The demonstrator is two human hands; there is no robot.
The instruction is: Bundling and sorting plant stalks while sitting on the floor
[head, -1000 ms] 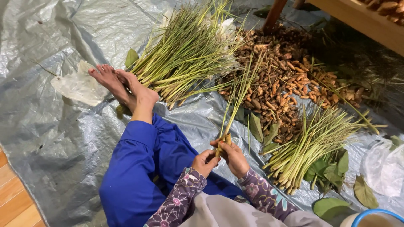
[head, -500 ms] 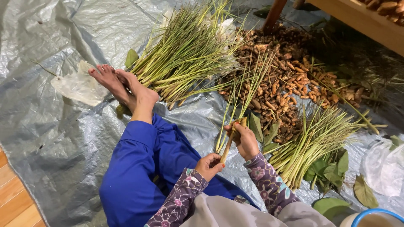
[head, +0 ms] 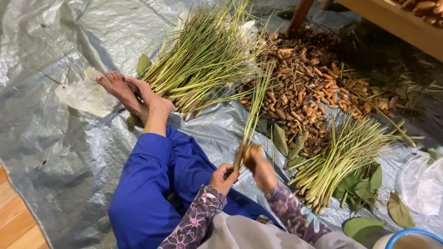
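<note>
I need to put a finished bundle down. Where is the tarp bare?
The grey plastic tarp is bare left of the blue-trousered legs, up to the wooden floor. Right of the hands it is crowded: brown root pile, green stalk bundle.

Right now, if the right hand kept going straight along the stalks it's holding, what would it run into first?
Probably the heap of brown roots. The right hand points up along its small bundle of green stalks, toward the heap's near edge, though depth is unclear.
</note>
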